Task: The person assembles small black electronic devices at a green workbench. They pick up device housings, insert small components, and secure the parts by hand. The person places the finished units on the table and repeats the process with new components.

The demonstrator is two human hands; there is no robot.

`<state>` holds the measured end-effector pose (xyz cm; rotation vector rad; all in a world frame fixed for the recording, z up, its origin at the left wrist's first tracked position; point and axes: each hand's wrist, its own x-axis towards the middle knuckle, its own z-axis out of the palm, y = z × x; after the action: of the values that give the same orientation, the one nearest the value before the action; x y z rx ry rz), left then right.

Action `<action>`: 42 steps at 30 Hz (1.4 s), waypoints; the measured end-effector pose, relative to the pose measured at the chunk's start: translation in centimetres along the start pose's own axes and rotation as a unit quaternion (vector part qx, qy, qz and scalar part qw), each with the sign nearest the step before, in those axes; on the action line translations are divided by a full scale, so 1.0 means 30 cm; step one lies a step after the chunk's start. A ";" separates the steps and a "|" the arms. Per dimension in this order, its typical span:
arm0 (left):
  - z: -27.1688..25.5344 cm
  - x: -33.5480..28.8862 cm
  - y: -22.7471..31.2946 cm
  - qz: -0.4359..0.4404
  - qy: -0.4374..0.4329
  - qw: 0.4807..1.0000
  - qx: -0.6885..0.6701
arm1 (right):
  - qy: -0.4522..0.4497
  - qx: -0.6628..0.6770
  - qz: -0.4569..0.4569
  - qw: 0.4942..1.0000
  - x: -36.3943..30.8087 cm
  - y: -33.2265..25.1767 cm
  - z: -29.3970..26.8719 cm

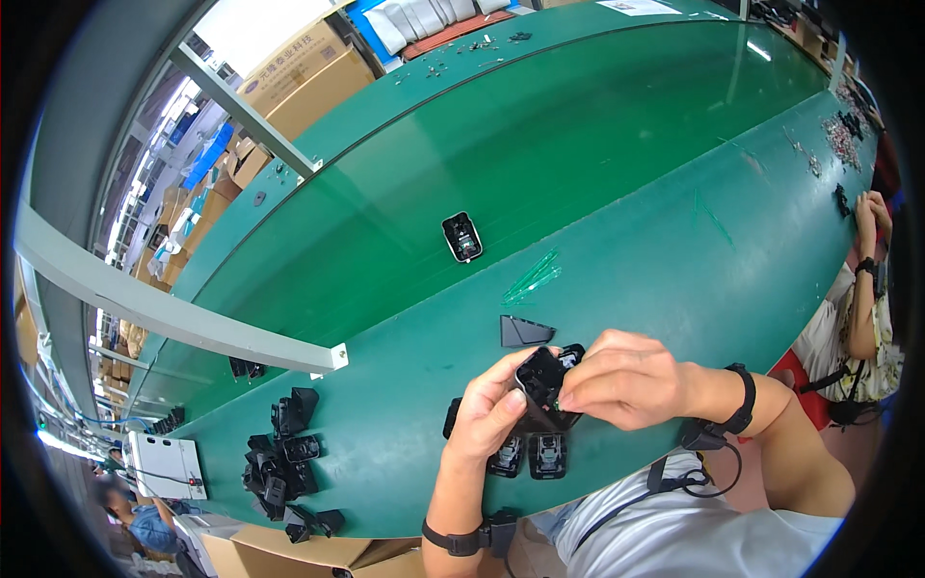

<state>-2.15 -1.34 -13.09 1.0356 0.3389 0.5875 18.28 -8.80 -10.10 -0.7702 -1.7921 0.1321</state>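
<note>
My left hand [487, 412] grips a black plastic housing [536, 371] by its side, its open hollow tilted up. At the housing's right edge my right hand [631, 380] is closed, fingertips pinched together at the opening; whatever they hold is too small or hidden to name. Beneath my hands, black shell parts with lighter insides, one of them a rounded shell [547, 457], lie on the green table; my hands partly cover the others. Just beyond the housing rests a black wedge-shaped piece [526, 331].
Clear green strips [532, 277] lie past the wedge. A shell with inner parts [462, 237] sits on the glossy green belt. Left, black housings [275, 467] are heaped near a metal post [332, 358]. A cardboard box [318, 551] stands below the table edge. Another person's hands [872, 217] are far right.
</note>
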 end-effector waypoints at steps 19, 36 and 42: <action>0.021 0.010 -0.004 0.038 0.073 0.994 -0.071 | -0.071 0.015 0.107 0.992 0.006 0.019 -0.010; 0.034 0.001 0.005 0.079 0.189 0.909 0.362 | -0.068 0.435 0.384 0.812 -0.047 0.058 0.019; 0.031 -0.011 0.012 0.185 0.236 0.800 0.520 | -0.026 0.529 0.468 0.708 -0.043 0.033 0.043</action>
<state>-2.03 -2.06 -12.34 2.0494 0.9835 1.0626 17.76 -8.38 -12.07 -0.6934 -0.8865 1.7042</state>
